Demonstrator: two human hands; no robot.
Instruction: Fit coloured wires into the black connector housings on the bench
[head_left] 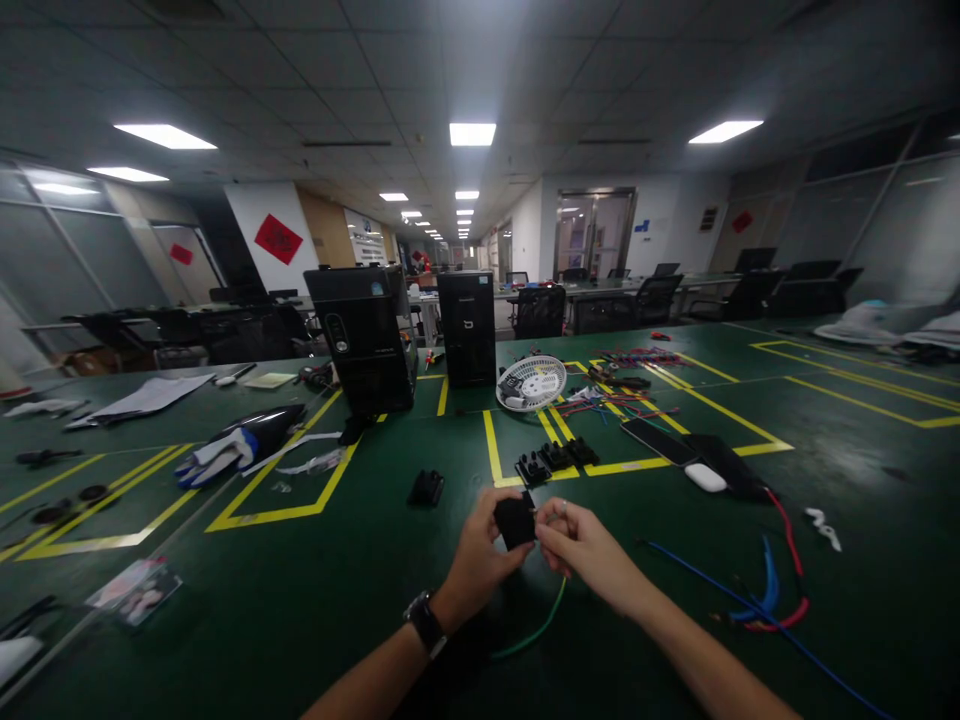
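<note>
Near the middle of the table, my left hand (480, 550) grips a small black block-shaped part (514, 522) between thumb and fingers. My right hand (577, 540) pinches at the right side of that part. A green wire (551, 615) hangs below my right fingers and curves down to the left; its upper end is hidden in them. One similar-looking black part (426, 487) lies to the left of my hands. Just beyond them stand several black parts with upright posts (555, 457) in a row.
Two black computer towers (364, 340) (466, 330) stand at the back. A white basket (531, 383) holds small parts, beside loose red and blue wires (637, 360). At right lie a phone (658, 441), a white case (705, 477) and a blue cable (720, 582). Gloves (221, 455) lie left.
</note>
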